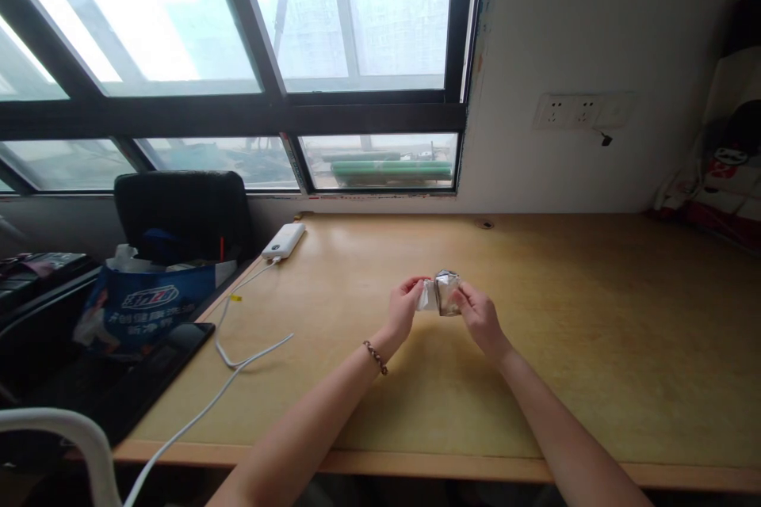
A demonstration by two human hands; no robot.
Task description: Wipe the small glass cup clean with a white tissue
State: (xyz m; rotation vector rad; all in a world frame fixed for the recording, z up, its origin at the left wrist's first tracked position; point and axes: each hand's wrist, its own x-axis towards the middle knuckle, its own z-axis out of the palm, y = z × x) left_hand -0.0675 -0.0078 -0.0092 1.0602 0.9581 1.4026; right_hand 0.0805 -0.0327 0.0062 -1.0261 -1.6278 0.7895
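Above the middle of the table, my right hand [479, 315] is closed on a small shiny packet [447, 293] with a dark edge, gripping its right side. My left hand [405, 305] pinches a thin white piece [426, 295] at the packet's left side. The two hands are close together, with the packet and white piece between them. Whether the white piece is joined to the packet or comes out of it, I cannot tell. A braided bracelet [376, 357] circles my left wrist.
On the wooden table [594, 380], a white power bank [284, 241] lies at the back left, with a white cable [221, 348] running to the front edge. A dark chair [181, 210] and a blue bag [151, 301] stand left. Wall sockets [571, 111] are at the back right.
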